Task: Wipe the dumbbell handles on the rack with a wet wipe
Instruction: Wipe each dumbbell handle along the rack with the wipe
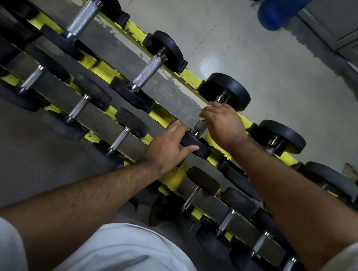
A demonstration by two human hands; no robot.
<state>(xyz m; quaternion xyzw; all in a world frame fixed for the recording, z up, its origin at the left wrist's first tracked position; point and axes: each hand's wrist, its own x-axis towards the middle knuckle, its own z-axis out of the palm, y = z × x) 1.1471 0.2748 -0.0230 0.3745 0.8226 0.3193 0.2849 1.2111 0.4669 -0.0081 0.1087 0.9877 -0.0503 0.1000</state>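
A handle on the upper tier of the yellow rack (189, 76) is being wiped. The right hand (223, 124) is being curled around the handle (198, 126) of one dumbbell, with a pale scrap, judged to be the wet wipe (202, 118), being pinched against the metal at the fingertips; most of the wipe is being hidden by the hand. The near black end plate (195, 146) of the same dumbbell is being steadied by the left hand (167, 147), whose grip is being kept wide, fingers straight over the plate's rim and thumb along its near edge.

The handles further to the left, such as the knurled handle (148, 72), are being left bare, and it cannot be told whether they are already clean. The next move is judged to call for the wipe being slid or twisted along the full length of the held handle, then carried over to a neighbouring dumbbell (277, 138).
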